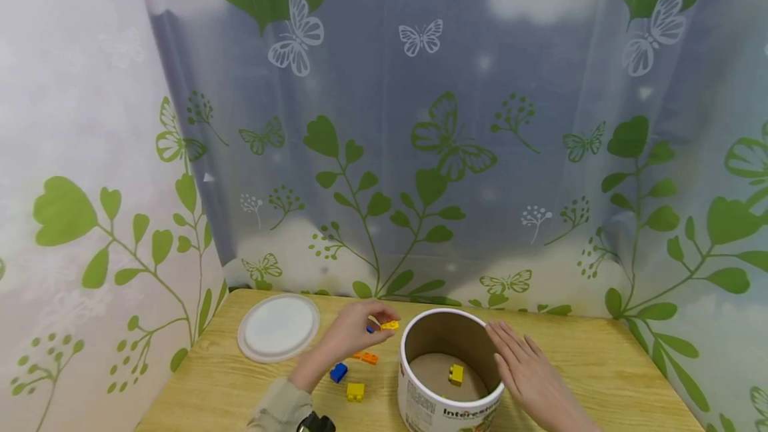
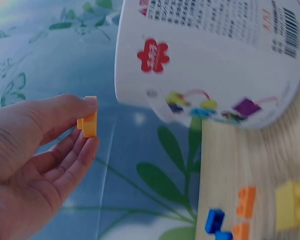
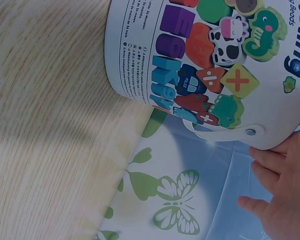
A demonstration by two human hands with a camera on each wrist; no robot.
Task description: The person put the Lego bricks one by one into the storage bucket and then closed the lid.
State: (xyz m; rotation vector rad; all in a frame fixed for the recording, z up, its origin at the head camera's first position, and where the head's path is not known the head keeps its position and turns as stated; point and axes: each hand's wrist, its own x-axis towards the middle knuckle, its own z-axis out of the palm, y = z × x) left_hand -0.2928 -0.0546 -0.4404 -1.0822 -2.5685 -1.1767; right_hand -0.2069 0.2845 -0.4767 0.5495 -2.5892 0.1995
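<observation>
Between thumb and fingertips my left hand [image 1: 353, 329] pinches a small yellow-orange toy brick [image 2: 90, 117], held left of a round white bucket [image 1: 414, 389]. With fingers straight, my right hand [image 1: 534, 375] lies against the bucket's right rim. Inside the bucket a yellow brick [image 1: 456, 375] rests on the bottom, and a sliver of another yellow piece shows by the near wall. On the table beneath the left forearm are a blue brick [image 1: 339, 372], an orange brick [image 1: 369, 358] and a second yellow brick [image 1: 355, 392]. Another blue piece is partly hidden behind the left hand.
A round white lid [image 1: 279, 327] lies flat at the table's back left. The wooden table [image 1: 624, 379] backs onto a patterned curtain [image 1: 384, 219] with leaves and butterflies. In the right wrist view the bucket's handle [image 3: 225, 134] hangs along its side.
</observation>
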